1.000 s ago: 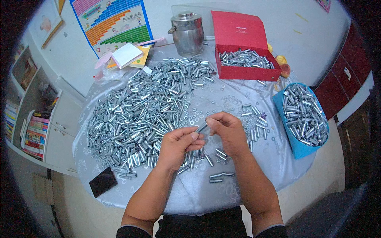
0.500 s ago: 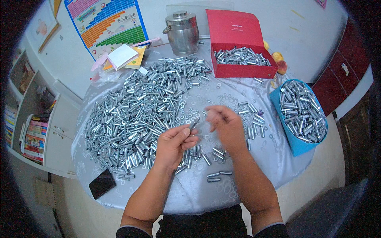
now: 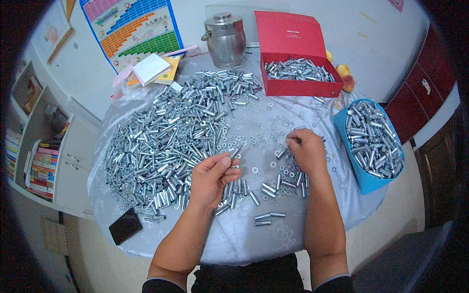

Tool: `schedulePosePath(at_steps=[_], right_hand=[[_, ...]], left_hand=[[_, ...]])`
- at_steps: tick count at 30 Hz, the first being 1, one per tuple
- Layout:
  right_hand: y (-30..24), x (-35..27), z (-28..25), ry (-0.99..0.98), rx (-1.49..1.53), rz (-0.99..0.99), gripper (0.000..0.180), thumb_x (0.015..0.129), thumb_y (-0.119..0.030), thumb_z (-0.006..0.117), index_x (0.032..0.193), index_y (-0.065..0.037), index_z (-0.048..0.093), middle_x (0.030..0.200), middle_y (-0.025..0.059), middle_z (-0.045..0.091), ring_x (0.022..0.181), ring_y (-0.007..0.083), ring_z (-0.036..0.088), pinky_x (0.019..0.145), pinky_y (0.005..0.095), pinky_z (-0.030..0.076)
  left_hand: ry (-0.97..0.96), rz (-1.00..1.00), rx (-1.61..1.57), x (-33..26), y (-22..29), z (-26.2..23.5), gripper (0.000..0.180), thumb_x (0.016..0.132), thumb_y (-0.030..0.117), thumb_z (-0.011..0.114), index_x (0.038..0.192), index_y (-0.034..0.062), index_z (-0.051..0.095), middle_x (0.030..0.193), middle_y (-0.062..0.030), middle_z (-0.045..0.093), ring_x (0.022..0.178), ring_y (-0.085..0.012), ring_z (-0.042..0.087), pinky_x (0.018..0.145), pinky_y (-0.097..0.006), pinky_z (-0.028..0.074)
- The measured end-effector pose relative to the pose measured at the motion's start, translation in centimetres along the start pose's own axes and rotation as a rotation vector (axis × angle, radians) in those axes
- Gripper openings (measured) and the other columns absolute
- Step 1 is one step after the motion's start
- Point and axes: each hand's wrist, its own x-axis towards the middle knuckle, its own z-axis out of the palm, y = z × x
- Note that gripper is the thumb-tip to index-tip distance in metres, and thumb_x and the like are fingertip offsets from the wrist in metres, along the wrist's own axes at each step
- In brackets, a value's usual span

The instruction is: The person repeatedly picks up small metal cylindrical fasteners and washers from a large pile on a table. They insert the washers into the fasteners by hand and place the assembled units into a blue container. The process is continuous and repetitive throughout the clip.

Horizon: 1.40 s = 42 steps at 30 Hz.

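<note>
My left hand [image 3: 211, 179] is closed in a pinch, thumb over the fingers, on a slim metal bolt [image 3: 237, 150] that points up and away. Right beside that hand lies a large heap of silvery bolts and sleeves [image 3: 156, 151]. Further right, my right hand [image 3: 309, 150] is over the loose parts with its fingertips pinched together; whether they hold a part I cannot make out. A metal sleeve [image 3: 282, 154] is just below those fingertips. Several washers [image 3: 255, 170] and short metal sleeves [image 3: 269, 188] are scattered between and under the hands.
A red box [image 3: 303, 88] of metal sleeves stands open at the back, with a steel pot [image 3: 225, 41] to its left. At the right edge is a blue bin [image 3: 361, 183] full of sleeves. A black phone [image 3: 125, 226] lies front left; notebooks [image 3: 152, 68] lie back left.
My right hand has moved right, away from the left hand, to the loose sleeves and washers, and its fingers have come together. The left hand keeps its hold on the bolt almost unmoved.
</note>
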Motion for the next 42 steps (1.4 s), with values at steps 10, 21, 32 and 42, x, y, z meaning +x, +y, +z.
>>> schedulePosePath(at_steps=[10, 21, 32, 42], right_hand=[[-1.0, 0.2, 1.6, -0.147, -0.285, 0.010, 0.024, 0.074, -0.025, 0.072, 0.086, -0.005, 0.069, 0.088, 0.0182, 0.064, 0.083, 0.0353, 0.064, 0.075, 0.0451, 0.051], [-1.7, 0.4, 2.5, -0.035, 0.029, -0.065, 0.017, 0.075, -0.014, 0.068, 0.084, -0.001, 0.063, 0.079, 0.0156, 0.063, 0.074, 0.0307, 0.061, 0.070, 0.0384, 0.049], [-2.9, -1.7, 1.7, -0.332, 0.293, -0.123, 0.015, 0.077, -0.008, 0.065, 0.090, -0.003, 0.069, 0.083, 0.0129, 0.065, 0.074, 0.0266, 0.063, 0.069, 0.0347, 0.049], [-3.4, -2.1, 0.3, -0.719, -0.134, -0.287, 0.016, 0.075, -0.014, 0.069, 0.089, -0.006, 0.068, 0.088, 0.0134, 0.066, 0.084, 0.0313, 0.063, 0.075, 0.0393, 0.049]], left_hand=[[0.058, 0.001, 0.068, -0.3, 0.1, 0.8, 0.024, 0.091, 0.006, 0.060, 0.112, -0.0059, 0.061, 0.096, -0.0189, 0.069, 0.074, -0.0203, 0.070, 0.063, -0.026, 0.059], [0.119, 0.124, -0.002, 0.4, 1.3, -0.9, 0.022, 0.093, 0.006, 0.058, 0.112, -0.0048, 0.061, 0.098, -0.0192, 0.069, 0.077, -0.0209, 0.070, 0.065, -0.027, 0.059], [0.051, 0.125, -0.008, 0.4, 1.0, -0.9, 0.024, 0.092, 0.005, 0.058, 0.113, -0.0072, 0.060, 0.097, -0.0197, 0.068, 0.075, -0.0209, 0.070, 0.065, -0.026, 0.060], [0.051, 0.063, 0.122, 0.1, 0.5, 0.0, 0.023, 0.091, 0.007, 0.061, 0.111, -0.0046, 0.062, 0.095, -0.0173, 0.070, 0.073, -0.0197, 0.070, 0.064, -0.029, 0.059]])
